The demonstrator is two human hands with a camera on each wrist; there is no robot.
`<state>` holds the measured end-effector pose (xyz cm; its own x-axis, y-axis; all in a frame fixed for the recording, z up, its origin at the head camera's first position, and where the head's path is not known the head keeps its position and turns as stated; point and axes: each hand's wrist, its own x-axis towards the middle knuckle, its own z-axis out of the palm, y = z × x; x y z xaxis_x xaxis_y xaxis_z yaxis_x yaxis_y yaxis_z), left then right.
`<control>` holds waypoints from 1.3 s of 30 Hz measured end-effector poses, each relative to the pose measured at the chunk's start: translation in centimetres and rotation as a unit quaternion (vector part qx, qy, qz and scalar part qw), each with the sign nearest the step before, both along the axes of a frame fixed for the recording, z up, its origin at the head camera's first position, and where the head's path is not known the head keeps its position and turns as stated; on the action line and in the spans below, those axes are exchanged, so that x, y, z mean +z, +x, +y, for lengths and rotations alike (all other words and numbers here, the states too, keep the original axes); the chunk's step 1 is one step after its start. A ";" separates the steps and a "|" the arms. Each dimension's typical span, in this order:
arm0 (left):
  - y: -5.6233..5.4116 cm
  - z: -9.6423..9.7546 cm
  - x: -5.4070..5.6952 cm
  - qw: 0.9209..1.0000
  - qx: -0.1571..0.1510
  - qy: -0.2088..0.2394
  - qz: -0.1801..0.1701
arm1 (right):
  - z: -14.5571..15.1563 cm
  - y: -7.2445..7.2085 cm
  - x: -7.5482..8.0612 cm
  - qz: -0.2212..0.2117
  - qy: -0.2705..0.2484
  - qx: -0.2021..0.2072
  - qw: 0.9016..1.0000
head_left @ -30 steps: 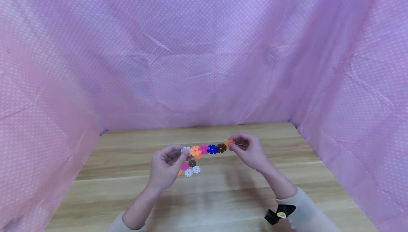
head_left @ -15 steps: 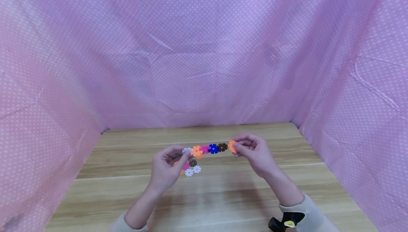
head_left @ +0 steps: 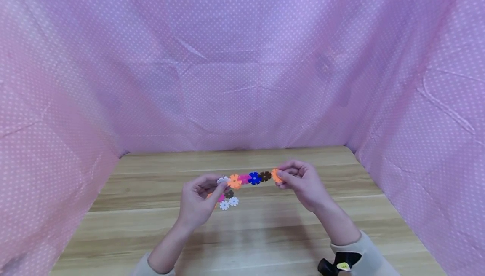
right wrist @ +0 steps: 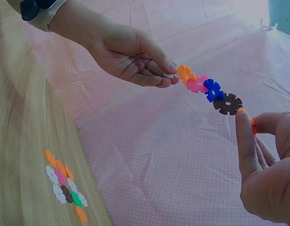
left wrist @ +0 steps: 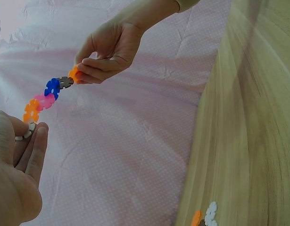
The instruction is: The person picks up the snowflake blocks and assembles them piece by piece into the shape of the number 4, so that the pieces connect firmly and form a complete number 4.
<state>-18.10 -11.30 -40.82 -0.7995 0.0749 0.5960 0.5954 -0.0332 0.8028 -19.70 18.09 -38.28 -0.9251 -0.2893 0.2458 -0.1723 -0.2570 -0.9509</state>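
So there's a chain (head_left: 250, 179) of little plastic flowers stretched out in the air between two hands, up over the table (head_left: 132, 204). The left hand (head_left: 197, 202) has a white flower (head_left: 222, 180) pinched at one end, thumb on one side and fingers on the other, so most of the chain sticks out past the fingertips toward the other hand. Going across from there you get an orange flower (head_left: 235, 181), then pink, a blue flower (head_left: 254, 178) and a brown flower (head_left: 265, 176), each overlapping the next. The right hand (head_left: 308, 187) pinches another orange flower (head_left: 275, 175), thumb and fingers covering part of it. That one's right up against the brown edge, can't tell if it's actually slotted in. Loose flowers (right wrist: 59, 193) lie bunched on the wood below, partly behind the left hand in the head view.
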 end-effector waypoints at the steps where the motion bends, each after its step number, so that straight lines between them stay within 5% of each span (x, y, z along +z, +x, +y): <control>1: 0.0 0.0 -0.1 1.000 0.000 -0.002 0.000 | 0.0 0.0 0.0 0.000 0.002 -0.001 1.000; 24: 0.0 0.3 -0.4 0.999 -0.009 -0.039 -0.026 | 0.5 -0.1 -0.8 -0.031 0.055 -0.020 0.998; 32: 0.0 0.3 -0.3 0.997 0.013 -0.065 -0.041 | 0.4 0.0 -0.5 -0.027 0.052 -0.018 0.998; 39: 0.0 -0.2 -0.2 0.996 0.005 -0.085 -0.011 | 0.2 -0.1 -0.4 -0.032 0.061 -0.021 0.997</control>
